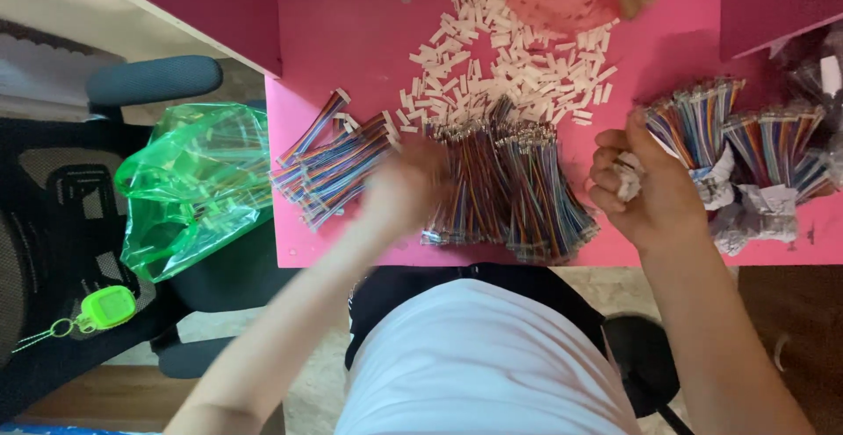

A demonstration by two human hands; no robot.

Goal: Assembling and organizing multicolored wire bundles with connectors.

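right hand (pixel 639 191) fisted on small white connector (pixel 629 180) — left hand (pixel 406 187) blurred, grip unclear, over wire bundle (pixel 505 191), wires running near-far.

Left hand (pixel 406 187) (blurred) lies over the wire bundles (pixel 509 191) near the pink table (pixel 351 40) front edge; right hand (pixel 645 191) clenches crumpled paper (pixel 629 180).

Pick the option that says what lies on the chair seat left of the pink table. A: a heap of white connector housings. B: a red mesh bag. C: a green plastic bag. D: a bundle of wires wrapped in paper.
C: a crumpled translucent green plastic bag sits on the black chair beside the pink table's left edge; the white pieces and wire bundles are on the tabletop.
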